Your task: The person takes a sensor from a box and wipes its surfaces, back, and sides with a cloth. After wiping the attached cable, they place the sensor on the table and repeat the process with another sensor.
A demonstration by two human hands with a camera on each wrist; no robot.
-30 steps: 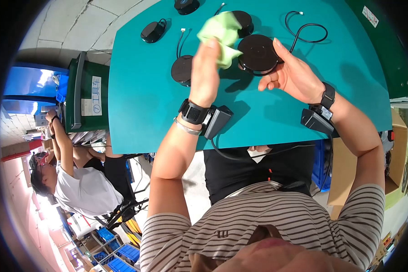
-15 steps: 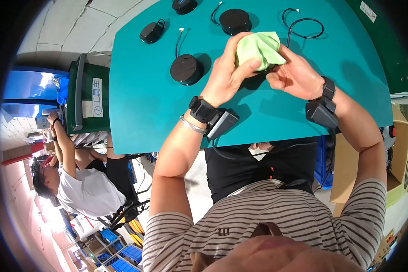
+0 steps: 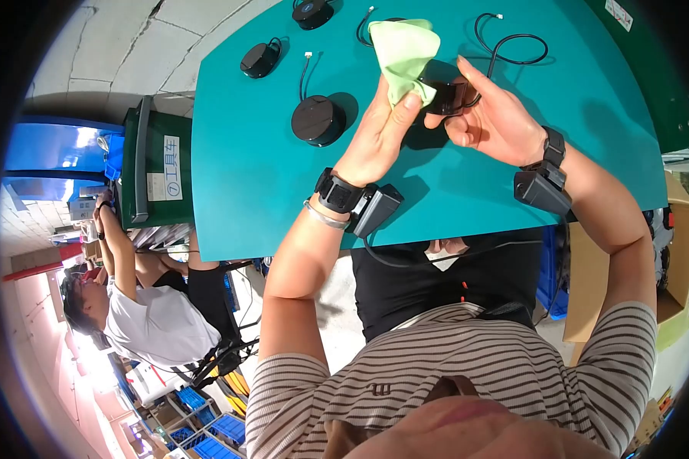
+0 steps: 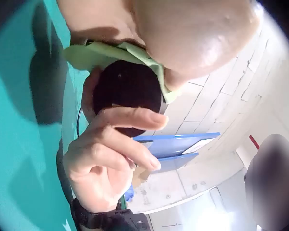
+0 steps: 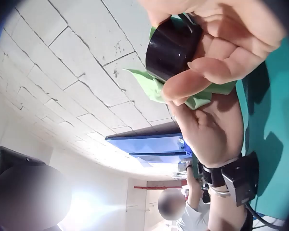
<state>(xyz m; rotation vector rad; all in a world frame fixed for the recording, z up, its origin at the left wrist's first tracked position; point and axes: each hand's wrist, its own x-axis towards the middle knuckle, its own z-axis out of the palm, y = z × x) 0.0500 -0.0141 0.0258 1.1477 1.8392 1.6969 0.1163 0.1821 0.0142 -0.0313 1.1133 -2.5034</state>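
Note:
In the head view my left hand (image 3: 377,138) pinches a light green cloth (image 3: 406,50) against a black round device (image 3: 445,88). My right hand (image 3: 505,122) grips that device from the right, thumb up along its side, with its black cable running out past the thumb. The left wrist view shows the flat dark face of the device (image 4: 127,94), the cloth (image 4: 94,55) behind it and the right hand's fingers (image 4: 108,149) in front. From the right wrist view, the device's glossy side (image 5: 171,50) is tilted, with the cloth (image 5: 151,86) beneath it.
On the green table (image 3: 253,183) lie more round black devices: one (image 3: 318,120) left of my hands, another (image 3: 260,60) farther left and one (image 3: 312,13) at the far edge. A looped cable (image 3: 524,60) lies at the right. Another person (image 3: 157,325) sits at the left.
The cloth has come down from the left onto the device, covered its top, then shifted up and left, baring part of it. The device has tilted from face-up onto its side.

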